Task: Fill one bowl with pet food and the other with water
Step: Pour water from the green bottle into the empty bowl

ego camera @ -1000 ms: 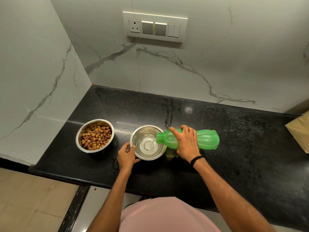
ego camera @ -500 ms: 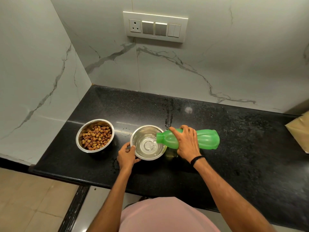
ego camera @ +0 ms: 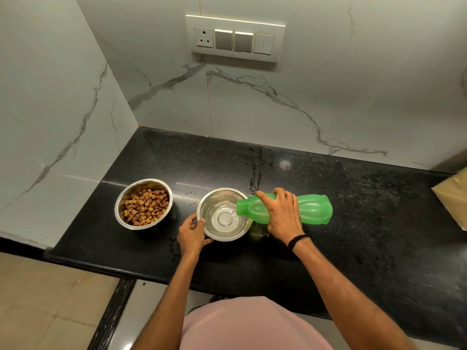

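Note:
Two steel bowls stand on the black counter. The left bowl holds brown pet food. The right bowl has clear water in its bottom. My right hand grips a green plastic bottle that lies nearly level, its open mouth over the right bowl's rim, with water running out. My left hand holds that bowl's near left rim, thumb on the edge.
A tan bag lies at the counter's right edge. Marble walls close the left and back sides, with a switch panel on the back wall. The counter's front edge runs just below my hands.
Hands, bottle and bowls stay in place. Water now visibly streams from the bottle's mouth and the surface in the right bowl ripples more.

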